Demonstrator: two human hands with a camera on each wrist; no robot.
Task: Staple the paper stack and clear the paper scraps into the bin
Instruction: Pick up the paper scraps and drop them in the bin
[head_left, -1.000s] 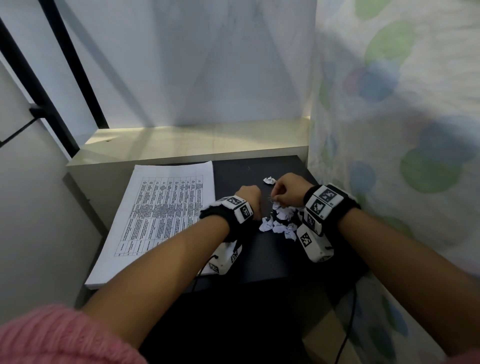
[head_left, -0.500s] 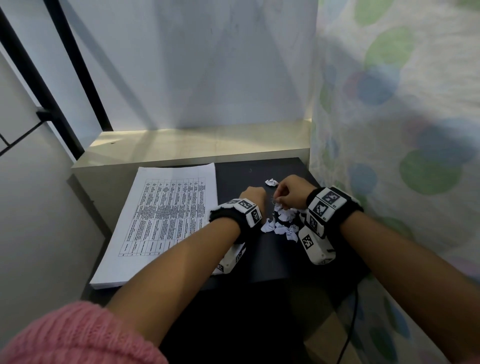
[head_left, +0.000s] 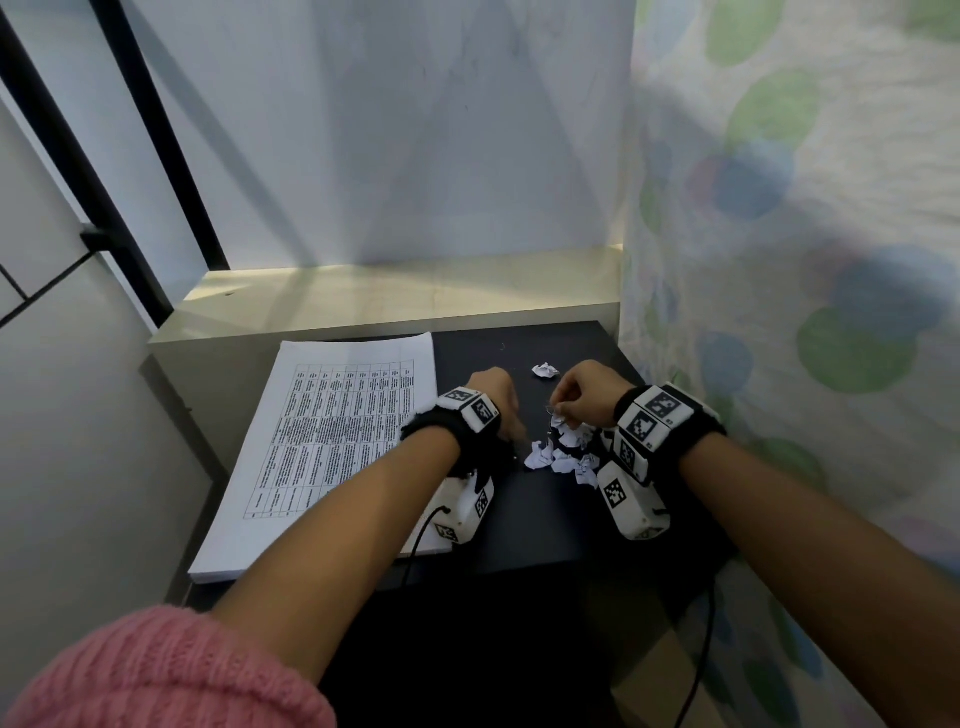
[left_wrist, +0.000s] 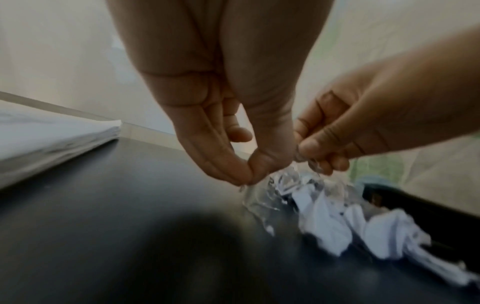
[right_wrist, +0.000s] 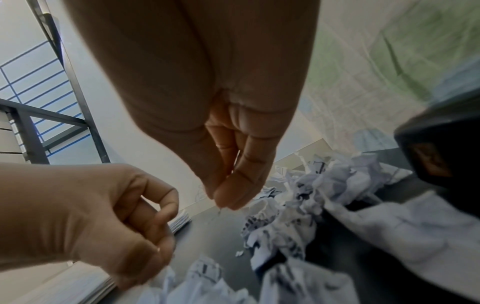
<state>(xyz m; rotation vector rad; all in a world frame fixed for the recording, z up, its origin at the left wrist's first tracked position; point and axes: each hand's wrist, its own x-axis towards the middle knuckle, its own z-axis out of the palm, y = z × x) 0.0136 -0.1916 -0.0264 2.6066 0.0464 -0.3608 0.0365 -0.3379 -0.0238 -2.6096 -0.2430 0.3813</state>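
- Since half a second ago, little is seen to have moved: both hands have stayed low over the heap of scraps, and the left hand (head_left: 496, 397) has drawn slightly apart from the right.
- At the far left of the dark table (head_left: 519, 514), the paper stack (head_left: 332, 441) is laid flat, printed table facing up, its near corner hidden under the left forearm. No staple can be made out on it.
- Just right of the stack, the left hand is held knuckles-up; in the left wrist view its thumb and forefinger are pressed together at the tips around something small and pale, too blurred to be identified.
- Between and beneath the two hands, the crumpled paper scraps (head_left: 566, 452) are heaped on the table, with one stray scrap (head_left: 545, 370) lying apart beyond them.
- Further right, the right hand (head_left: 589, 392) is seen with fingertips pinched together above the heap; a thin wiry sliver seems to be held, but what it is cannot be told.
- At the right edge of the right wrist view, a dark object (right_wrist: 441, 156) stands just beside the scraps; its nature cannot be told.
- A dotted curtain (head_left: 805, 260) hangs along the table's right side.
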